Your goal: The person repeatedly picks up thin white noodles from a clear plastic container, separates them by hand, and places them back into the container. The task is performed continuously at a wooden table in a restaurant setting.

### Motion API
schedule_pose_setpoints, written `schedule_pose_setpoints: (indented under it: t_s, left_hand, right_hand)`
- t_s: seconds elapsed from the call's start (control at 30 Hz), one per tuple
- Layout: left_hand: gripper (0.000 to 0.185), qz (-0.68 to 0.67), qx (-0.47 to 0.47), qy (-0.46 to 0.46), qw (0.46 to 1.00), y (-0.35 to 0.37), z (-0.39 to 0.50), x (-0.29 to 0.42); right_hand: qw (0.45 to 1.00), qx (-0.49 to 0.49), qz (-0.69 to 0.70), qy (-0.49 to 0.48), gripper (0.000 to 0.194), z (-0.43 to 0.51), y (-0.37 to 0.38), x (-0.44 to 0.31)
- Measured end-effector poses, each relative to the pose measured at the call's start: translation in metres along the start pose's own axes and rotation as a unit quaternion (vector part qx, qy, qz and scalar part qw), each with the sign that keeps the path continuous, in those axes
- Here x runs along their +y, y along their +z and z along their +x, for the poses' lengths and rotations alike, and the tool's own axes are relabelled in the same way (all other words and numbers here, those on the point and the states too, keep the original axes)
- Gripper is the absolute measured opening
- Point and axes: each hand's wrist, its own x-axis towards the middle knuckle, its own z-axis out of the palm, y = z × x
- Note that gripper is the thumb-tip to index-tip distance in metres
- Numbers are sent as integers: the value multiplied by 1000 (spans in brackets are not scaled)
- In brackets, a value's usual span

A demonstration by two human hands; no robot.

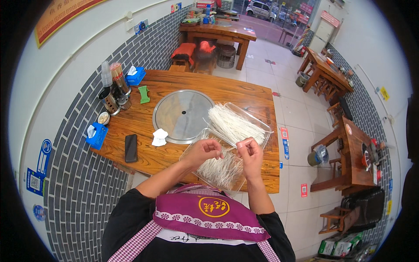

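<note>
Two clear plastic trays of thin white strands that look like dried rice noodles are before me. The farther tray holds a dense, aligned bundle of noodles [234, 124]. In the nearer tray, looser noodles [221, 170] lie spread out beneath my hands. My left hand [205, 152] hovers over the nearer tray with curled fingers; whether it grips a strand is too small to tell. My right hand [250, 155] is pinched at thumb and forefinger, above where the trays meet. A pale strand seems to run leftward from its fingertips.
A round metal plate [183, 118] is set in the wooden table [176, 157]. Crumpled white paper [159, 137] lies at its edge, left of it a black phone [131, 148]. Tissue boxes [97, 136], a perforated metal holder [109, 101] and a small bowl [103, 118] line the wall side.
</note>
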Motion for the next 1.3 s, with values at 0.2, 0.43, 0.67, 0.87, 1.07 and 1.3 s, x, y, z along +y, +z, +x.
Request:
schedule_pose_setpoints:
  t_s: [0.2,0.43,0.67,0.87,1.07,1.3]
  left_hand:
    - [6,-8,-26,62,998,12,-4,19]
    - [5,98,66,109,987,13,-5,23]
    - [4,74,140,112,981,-4,3,11]
    - [8,503,61,316,802,1,-5,9]
    - [5,309,-38,188,931,13,-16,21]
    - [5,7,59,96,994,12,-12,14]
  right_hand:
    - [917,-92,294,252,12,5,-2,21]
    - [816,-66,483,310,9,-17,24,47]
    - [994,83,-26,-73,3,-31,29,31]
    - [893,-17,-286,-347,3,-31,31,7]
    - [993,82,-23,-79,8,-18,14,3]
    - [987,140,73,-40,10,-22,18,8]
